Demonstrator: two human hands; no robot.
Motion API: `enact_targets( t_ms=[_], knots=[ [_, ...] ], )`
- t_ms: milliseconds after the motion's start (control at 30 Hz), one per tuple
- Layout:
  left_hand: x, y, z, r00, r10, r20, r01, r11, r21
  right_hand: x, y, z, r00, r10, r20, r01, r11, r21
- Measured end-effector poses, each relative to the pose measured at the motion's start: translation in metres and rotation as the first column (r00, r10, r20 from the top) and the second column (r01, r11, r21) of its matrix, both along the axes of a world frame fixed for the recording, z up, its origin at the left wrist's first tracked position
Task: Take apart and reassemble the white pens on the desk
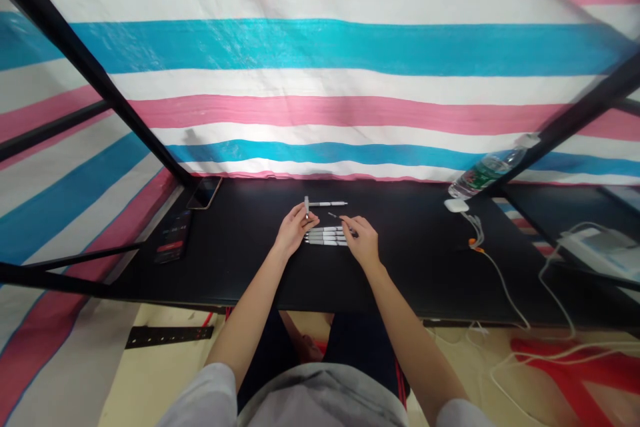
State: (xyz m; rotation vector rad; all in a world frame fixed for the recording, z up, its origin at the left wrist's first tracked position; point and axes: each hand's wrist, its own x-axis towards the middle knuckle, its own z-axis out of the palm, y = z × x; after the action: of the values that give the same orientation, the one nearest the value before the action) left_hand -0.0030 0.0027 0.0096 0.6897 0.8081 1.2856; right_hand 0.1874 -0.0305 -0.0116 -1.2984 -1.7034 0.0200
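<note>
Left hand grips upright pen; right hand narrow beside pen row, hold unclear; slip could scatter row.

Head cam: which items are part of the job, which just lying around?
In use: left hand gripping an upright pen; right hand at a thin rod; second pen lying flat; row of white pens.
Lying about: smartphone, water bottle, white cable.

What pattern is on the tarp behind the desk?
Horizontal pink, white and blue stripes on the tarp, clearest in the head view.
</note>
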Motion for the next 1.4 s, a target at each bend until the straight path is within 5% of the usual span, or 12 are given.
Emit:
enact_targets(
  t_ms=[267, 500, 900, 1400],
  knots=[
    [0.001, -0.002, -0.002, 0.999, 0.000, -0.037, 0.002, 0.997, 0.074, 0.000, 0.000, 0.000, 1.000, -0.002, -0.022, 0.002, 1.000, 0.000],
    [0.002, 0.001, -0.012, 0.949, 0.092, -0.301, -0.005, 0.961, 0.275, 0.001, 0.000, 0.001, 1.000, 0.006, -0.028, -0.005, 1.000, 0.023],
    [0.000, -0.002, -0.011, 0.867, 0.081, -0.491, 0.058, 0.964, 0.261, 0.002, 0.001, 0.002, 0.997, 0.032, -0.067, -0.032, 0.999, 0.012],
    [0.001, -0.004, -0.006, 0.862, 0.087, -0.499, 0.069, 0.956, 0.285, 0.003, 0.003, -0.006, 0.988, -0.025, 0.156, 0.020, 0.999, 0.029]
  ],
)
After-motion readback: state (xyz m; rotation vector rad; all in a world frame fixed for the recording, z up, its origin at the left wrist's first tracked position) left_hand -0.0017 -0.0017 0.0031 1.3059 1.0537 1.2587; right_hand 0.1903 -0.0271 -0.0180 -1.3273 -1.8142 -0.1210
